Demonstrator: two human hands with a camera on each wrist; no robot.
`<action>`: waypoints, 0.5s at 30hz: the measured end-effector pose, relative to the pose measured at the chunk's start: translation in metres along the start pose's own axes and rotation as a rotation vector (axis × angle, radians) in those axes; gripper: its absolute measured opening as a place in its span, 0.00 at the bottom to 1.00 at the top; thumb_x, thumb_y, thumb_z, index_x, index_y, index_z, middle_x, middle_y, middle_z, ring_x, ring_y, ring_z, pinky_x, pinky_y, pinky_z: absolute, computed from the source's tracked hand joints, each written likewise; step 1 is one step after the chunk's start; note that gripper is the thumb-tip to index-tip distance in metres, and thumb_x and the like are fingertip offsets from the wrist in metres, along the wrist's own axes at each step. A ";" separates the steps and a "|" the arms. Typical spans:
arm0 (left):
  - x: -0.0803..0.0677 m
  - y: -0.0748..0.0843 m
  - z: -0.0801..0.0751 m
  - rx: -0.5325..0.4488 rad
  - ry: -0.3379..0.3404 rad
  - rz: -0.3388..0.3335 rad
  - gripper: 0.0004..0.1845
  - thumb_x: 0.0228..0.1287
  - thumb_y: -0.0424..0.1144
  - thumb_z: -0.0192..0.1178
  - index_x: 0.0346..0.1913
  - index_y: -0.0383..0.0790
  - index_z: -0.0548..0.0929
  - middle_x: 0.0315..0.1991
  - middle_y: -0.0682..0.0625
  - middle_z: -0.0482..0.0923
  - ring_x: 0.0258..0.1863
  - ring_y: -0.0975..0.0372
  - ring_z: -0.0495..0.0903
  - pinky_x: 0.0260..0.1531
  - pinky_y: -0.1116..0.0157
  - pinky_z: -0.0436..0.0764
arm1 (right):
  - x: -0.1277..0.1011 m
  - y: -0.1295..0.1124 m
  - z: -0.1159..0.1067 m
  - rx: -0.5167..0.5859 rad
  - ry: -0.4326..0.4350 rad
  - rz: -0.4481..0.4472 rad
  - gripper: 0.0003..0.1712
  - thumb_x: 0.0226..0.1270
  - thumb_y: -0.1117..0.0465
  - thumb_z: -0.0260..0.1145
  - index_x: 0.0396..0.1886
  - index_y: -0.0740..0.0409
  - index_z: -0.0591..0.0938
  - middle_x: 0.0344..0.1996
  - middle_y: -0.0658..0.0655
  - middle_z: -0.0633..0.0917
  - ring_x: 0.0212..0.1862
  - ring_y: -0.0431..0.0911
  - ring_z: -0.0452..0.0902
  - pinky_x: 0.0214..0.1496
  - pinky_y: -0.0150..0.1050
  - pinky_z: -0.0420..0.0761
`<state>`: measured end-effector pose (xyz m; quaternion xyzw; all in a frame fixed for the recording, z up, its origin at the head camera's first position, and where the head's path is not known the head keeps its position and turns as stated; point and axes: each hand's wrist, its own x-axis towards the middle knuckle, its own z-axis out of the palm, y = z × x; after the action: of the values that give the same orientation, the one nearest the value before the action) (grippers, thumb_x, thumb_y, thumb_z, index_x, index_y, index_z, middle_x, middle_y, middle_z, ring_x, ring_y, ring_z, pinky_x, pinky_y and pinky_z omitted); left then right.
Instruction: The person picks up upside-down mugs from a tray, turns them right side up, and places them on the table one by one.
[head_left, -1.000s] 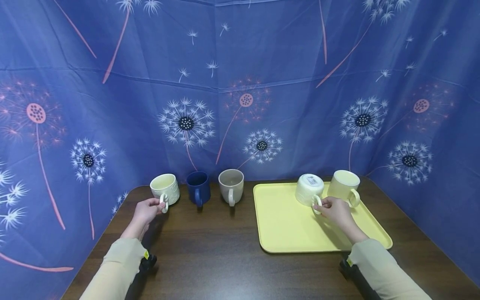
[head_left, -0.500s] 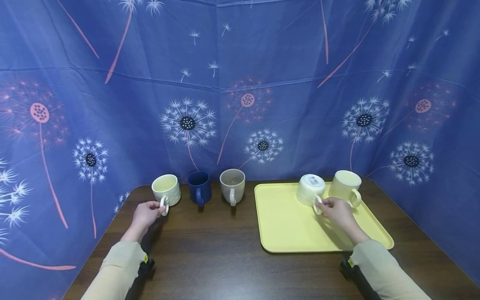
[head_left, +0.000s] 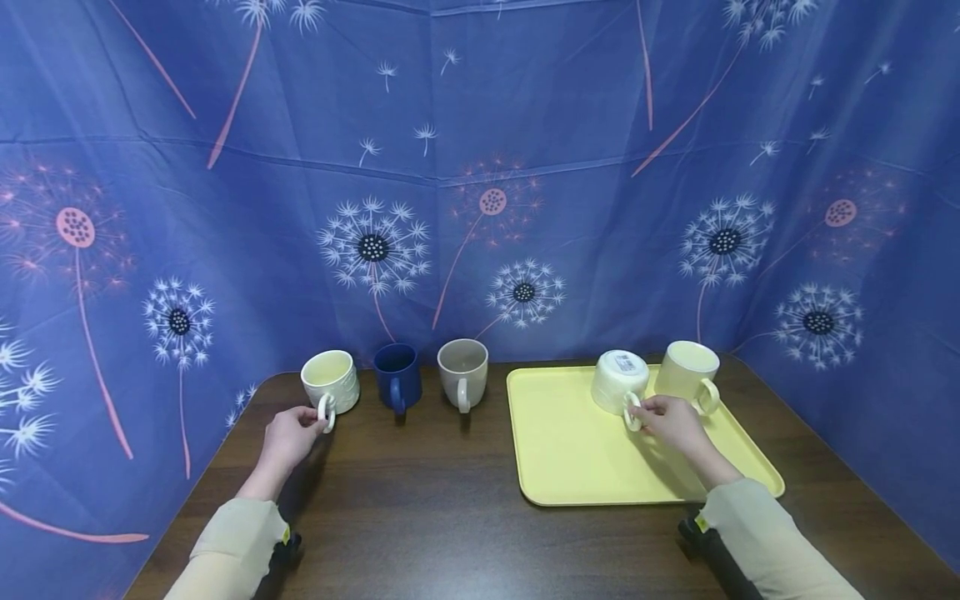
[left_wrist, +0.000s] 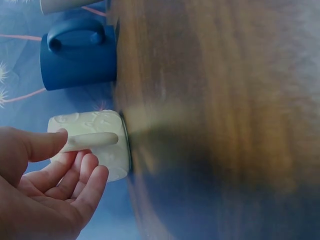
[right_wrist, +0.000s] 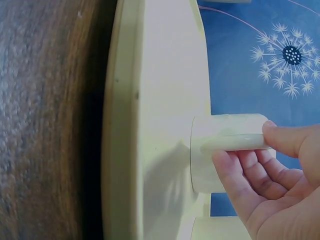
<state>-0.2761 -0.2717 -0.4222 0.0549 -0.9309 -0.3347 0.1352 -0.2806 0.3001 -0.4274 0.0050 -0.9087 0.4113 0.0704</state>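
Head view: the embossed white mug stands upright, or very nearly so, in the left half of the frame, at the far left of a row of mugs. Compared with one second earlier, its handle sits slightly lower in the frame, and the left hand has come down with it. I read that as a small adjustment made in place, not a carry; whether the base bears fully on the table is hard to tell.

Right of centre, the upturned white mug, base up with a label showing, has hardly shifted, so that side looks settled to me.

Both hands pinch. In the left wrist view, the thumb lies on one side of the handle and the index finger on the other, the remaining fingers loosely bent. The right hand grips the upturned mug's handle the same way, thumb against fingertips with little gap.

Outward from these, a blue mug and a grey mug stand upright just right of the embossed one. A pale yellow mug shares the yellow tray at right. Below spreads the brown table; behind hangs a dandelion-print cloth.
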 end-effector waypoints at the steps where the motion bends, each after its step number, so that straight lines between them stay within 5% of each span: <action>1: -0.002 0.000 0.000 0.010 0.004 0.008 0.12 0.57 0.33 0.62 0.40 0.26 0.81 0.31 0.38 0.83 0.33 0.49 0.78 0.34 0.55 0.72 | 0.000 0.000 0.000 0.008 -0.004 0.004 0.17 0.64 0.60 0.63 0.37 0.76 0.79 0.29 0.65 0.85 0.27 0.46 0.82 0.27 0.31 0.79; 9: -0.015 0.004 0.000 0.051 0.010 0.045 0.15 0.57 0.33 0.61 0.43 0.23 0.78 0.34 0.35 0.82 0.34 0.47 0.79 0.38 0.51 0.73 | -0.006 -0.005 0.000 0.040 -0.033 0.006 0.17 0.64 0.61 0.64 0.36 0.77 0.80 0.27 0.62 0.86 0.26 0.45 0.81 0.29 0.32 0.80; 15: -0.024 0.016 -0.006 0.061 0.092 0.059 0.17 0.57 0.31 0.60 0.46 0.21 0.76 0.38 0.30 0.79 0.40 0.42 0.78 0.42 0.47 0.74 | -0.008 -0.011 -0.002 0.167 -0.079 0.054 0.20 0.65 0.61 0.63 0.41 0.80 0.78 0.30 0.59 0.85 0.29 0.38 0.80 0.34 0.32 0.82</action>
<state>-0.2522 -0.2583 -0.4130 0.0469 -0.9347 -0.2994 0.1860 -0.2713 0.2941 -0.4186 0.0024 -0.8731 0.4869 0.0229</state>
